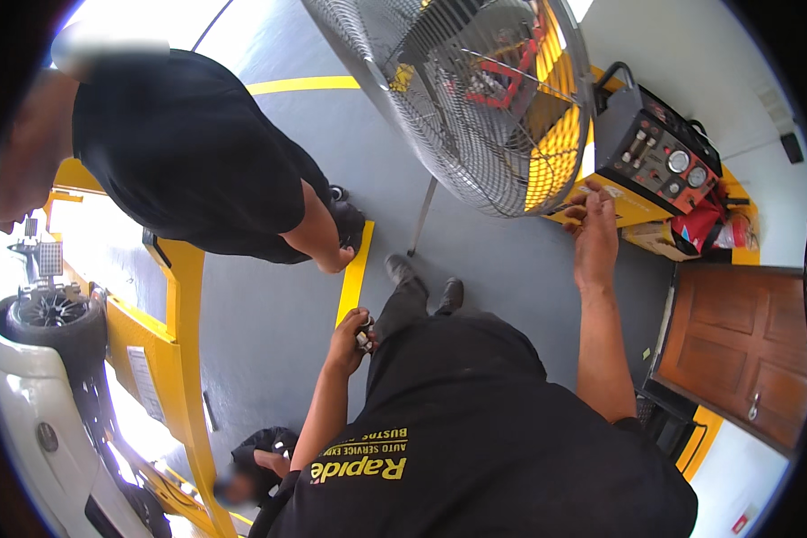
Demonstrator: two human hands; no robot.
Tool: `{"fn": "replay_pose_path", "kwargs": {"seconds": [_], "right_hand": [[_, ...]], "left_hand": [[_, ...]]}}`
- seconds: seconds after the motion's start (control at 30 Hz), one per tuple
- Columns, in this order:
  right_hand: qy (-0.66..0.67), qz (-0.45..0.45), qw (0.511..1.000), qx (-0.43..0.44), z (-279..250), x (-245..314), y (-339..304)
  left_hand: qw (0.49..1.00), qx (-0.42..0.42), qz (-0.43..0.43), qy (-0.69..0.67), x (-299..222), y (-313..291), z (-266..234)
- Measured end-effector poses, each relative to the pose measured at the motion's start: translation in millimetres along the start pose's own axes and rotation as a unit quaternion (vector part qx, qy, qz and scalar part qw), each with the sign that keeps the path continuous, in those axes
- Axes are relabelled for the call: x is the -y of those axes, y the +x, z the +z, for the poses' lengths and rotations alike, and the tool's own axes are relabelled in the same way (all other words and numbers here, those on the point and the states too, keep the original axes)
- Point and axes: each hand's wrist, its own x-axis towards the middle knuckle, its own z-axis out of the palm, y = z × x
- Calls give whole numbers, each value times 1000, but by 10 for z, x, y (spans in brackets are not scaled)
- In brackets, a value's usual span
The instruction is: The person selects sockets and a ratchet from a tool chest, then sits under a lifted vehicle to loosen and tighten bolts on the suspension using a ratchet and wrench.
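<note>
My left hand (pixel 350 339) is low beside my left thigh, its fingers curled around small shiny metal parts (pixel 365 338). The exact kind of those parts is too small to make out. On the right, my right hand (pixel 594 222) is raised, with its fingers loosely bent and apart and nothing visible in them. It is close to the lower rim of a large wire-caged fan (pixel 475 134) and in front of a yellow cabinet (pixel 637 199). I cannot tell whether the fingertips touch either one.
A dark machine with dials (pixel 663 161) sits on the cabinet. A wooden door (pixel 735 345) is at right. On the left stand a person in black (pixel 188 152), a yellow lift post (pixel 185 332) and a white car (pixel 40 430). Another person (pixel 260 457) is low at the bottom left.
</note>
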Motion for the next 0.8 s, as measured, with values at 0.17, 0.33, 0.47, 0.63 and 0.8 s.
{"fn": "replay_pose_path", "kwargs": {"seconds": [0.17, 0.33, 0.47, 0.63, 0.8], "right_hand": [[40, -49, 995, -71, 379, 2, 331], [124, -145, 979, -65, 821, 117, 508], [153, -158, 975, -44, 743, 36, 559], [105, -57, 993, -24, 141, -788, 777], [-57, 294, 954, 27, -163, -1796, 677]], "left_hand": [[1000, -29, 2, 5, -16, 214, -2], [999, -50, 8, 10, -67, 309, 172], [999, -26, 26, 24, -108, 323, 390], [998, -50, 34, 5, -56, 324, 417], [996, -59, 56, -42, -124, 296, 585]]}}
